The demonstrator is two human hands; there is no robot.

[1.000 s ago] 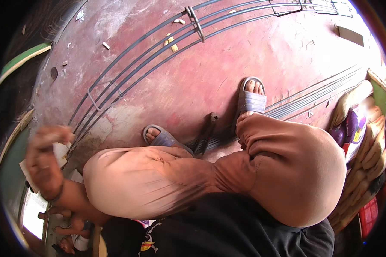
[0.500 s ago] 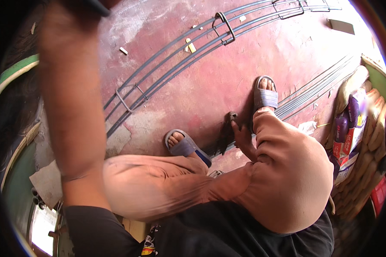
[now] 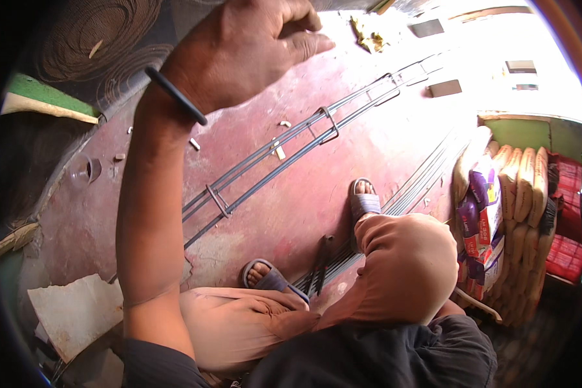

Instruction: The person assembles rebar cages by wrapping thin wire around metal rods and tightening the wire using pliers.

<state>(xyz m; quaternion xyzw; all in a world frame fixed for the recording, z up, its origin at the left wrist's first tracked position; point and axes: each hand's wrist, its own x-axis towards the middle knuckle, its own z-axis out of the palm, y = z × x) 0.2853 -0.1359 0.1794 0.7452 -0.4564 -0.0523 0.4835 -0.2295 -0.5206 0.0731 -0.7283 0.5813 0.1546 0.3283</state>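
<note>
Moved the left hand (image 3: 246, 55) right and into clearer view since half a second ago, fingers half bent, thumb apart, nothing seen inside, and took the right hand from beside the dark metal piece (image 3: 321, 260) to somewhere hidden, so cannot tell open from closed. Can see printed letters and numbers on purple, white and red bags (image 3: 484, 220), far right of the left hand and lower. Can find the metal bar frame (image 3: 330, 121) under and right of the left hand, flat on the red floor (image 3: 239, 132).
</note>
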